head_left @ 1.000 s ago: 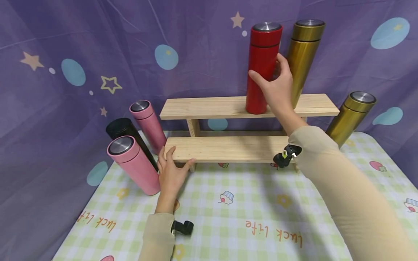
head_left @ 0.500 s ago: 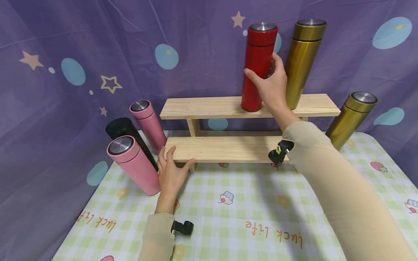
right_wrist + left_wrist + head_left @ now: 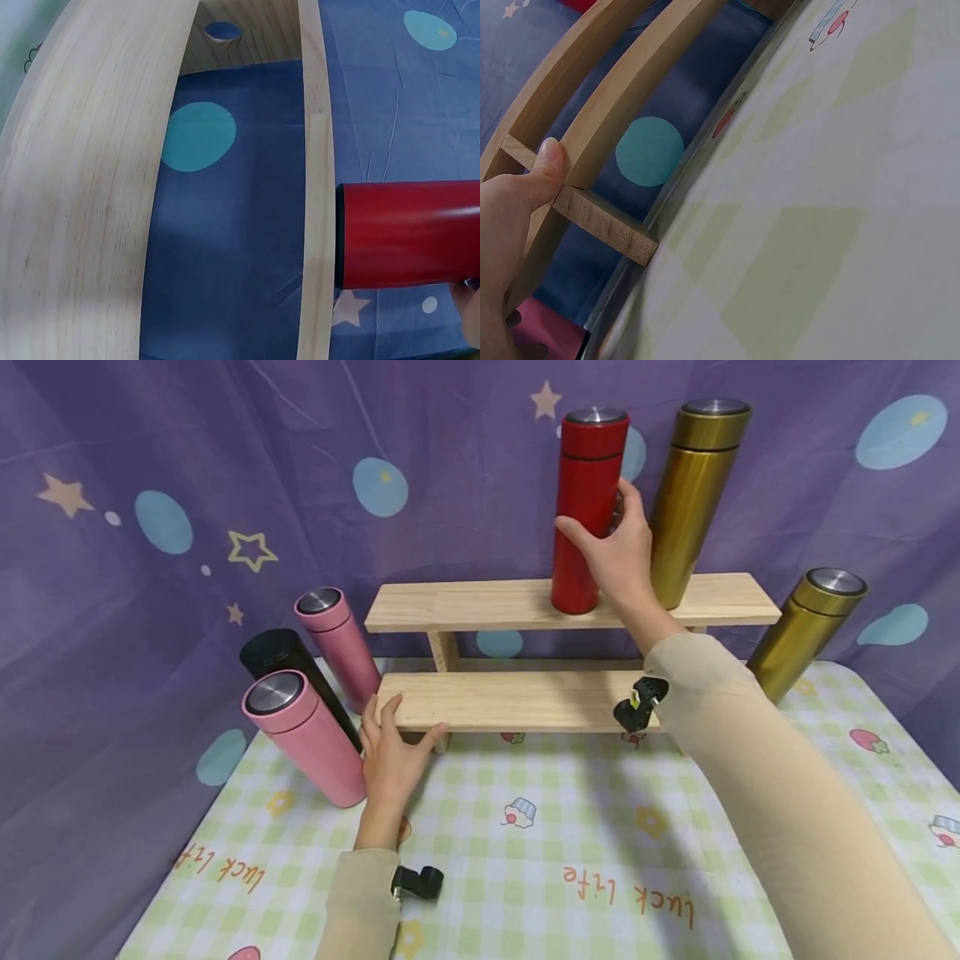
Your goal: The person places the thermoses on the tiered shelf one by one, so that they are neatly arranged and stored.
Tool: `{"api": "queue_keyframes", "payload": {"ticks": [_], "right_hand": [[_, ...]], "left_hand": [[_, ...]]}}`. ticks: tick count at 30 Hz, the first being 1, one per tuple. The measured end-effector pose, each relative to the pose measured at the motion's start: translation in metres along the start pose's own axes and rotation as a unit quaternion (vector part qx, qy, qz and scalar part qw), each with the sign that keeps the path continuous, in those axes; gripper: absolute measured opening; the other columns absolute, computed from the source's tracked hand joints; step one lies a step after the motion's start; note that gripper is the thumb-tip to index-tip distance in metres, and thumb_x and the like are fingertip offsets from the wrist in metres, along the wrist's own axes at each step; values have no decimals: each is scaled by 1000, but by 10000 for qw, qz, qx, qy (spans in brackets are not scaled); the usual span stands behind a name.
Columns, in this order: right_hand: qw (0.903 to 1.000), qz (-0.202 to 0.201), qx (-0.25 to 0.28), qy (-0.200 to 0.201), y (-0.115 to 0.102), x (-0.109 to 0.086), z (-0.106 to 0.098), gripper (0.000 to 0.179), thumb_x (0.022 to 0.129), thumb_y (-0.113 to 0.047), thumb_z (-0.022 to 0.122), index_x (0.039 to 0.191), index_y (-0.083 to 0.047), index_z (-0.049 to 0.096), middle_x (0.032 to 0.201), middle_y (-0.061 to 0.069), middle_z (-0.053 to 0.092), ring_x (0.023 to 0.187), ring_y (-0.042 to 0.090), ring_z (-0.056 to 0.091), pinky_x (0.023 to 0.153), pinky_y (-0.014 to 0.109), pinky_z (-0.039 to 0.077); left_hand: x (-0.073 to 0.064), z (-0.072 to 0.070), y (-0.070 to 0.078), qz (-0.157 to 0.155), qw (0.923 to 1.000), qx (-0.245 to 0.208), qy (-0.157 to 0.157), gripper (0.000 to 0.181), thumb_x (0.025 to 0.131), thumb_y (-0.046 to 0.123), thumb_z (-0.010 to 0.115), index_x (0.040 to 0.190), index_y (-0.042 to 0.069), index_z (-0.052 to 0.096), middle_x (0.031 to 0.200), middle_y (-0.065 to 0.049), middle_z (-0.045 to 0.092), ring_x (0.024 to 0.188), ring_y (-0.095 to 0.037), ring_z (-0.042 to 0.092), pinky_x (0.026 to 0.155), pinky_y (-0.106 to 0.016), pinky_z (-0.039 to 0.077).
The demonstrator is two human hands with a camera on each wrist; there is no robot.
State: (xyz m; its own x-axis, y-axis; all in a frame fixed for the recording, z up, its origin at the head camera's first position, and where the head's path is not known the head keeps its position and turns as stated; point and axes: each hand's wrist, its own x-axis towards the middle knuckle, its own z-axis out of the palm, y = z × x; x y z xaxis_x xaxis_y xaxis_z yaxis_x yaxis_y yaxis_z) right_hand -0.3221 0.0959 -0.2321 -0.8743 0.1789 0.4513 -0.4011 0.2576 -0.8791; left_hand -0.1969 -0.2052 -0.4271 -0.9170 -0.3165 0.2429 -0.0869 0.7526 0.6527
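A red thermos flask (image 3: pixel 581 493) stands upright on the upper tier of a two-tier wooden shelf (image 3: pixel 465 603), to the left of a gold flask (image 3: pixel 693 510). My right hand (image 3: pixel 624 550) grips the red flask around its middle, thumb in front and fingers on the far right side. In the right wrist view the flask's base (image 3: pixel 405 234) meets the upper board's edge. My left hand (image 3: pixel 393 764) holds the left end of the lower tier (image 3: pixel 517 697). The left wrist view shows its thumb against the board's front edge, above a wooden leg (image 3: pixel 604 223).
Left of the shelf stand a light pink flask (image 3: pixel 311 743), a black flask (image 3: pixel 281 652) and a darker pink flask (image 3: pixel 341 643). Another gold flask (image 3: pixel 806 635) stands at the right end. A checked cloth (image 3: pixel 480 877) covers the table; a purple curtain (image 3: pixel 450 410) hangs behind.
My right hand has shifted the red flask a little to the left along the upper tier, widening the gap to the gold flask. The left hand has stayed in place.
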Motion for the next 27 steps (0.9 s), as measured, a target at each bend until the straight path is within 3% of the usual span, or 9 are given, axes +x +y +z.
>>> {"api": "queue_keyframes", "payload": {"ticks": [17, 27], "right_hand": [[9980, 143, -314, -539, 1, 1, -8, 82, 89, -36, 73, 154, -24, 26, 145, 0, 46, 129, 13, 46, 105, 30, 40], [9979, 5, -234, -603, 11, -20, -23, 85, 89, -32, 74, 157, -19, 23, 150, 4, 43, 135, 15, 43, 109, 34, 35]], "left_hand": [[0, 0, 2, -1, 10000, -48, 62, 90, 79, 65, 72, 151, 24, 36, 162, -9, 12, 147, -33, 15, 98, -66, 34], [-1, -2, 2, -25, 10000, -24, -10, 92, 78, 67, 71, 151, 24, 35, 162, -9, 11, 147, -32, 14, 98, -66, 34]]}}
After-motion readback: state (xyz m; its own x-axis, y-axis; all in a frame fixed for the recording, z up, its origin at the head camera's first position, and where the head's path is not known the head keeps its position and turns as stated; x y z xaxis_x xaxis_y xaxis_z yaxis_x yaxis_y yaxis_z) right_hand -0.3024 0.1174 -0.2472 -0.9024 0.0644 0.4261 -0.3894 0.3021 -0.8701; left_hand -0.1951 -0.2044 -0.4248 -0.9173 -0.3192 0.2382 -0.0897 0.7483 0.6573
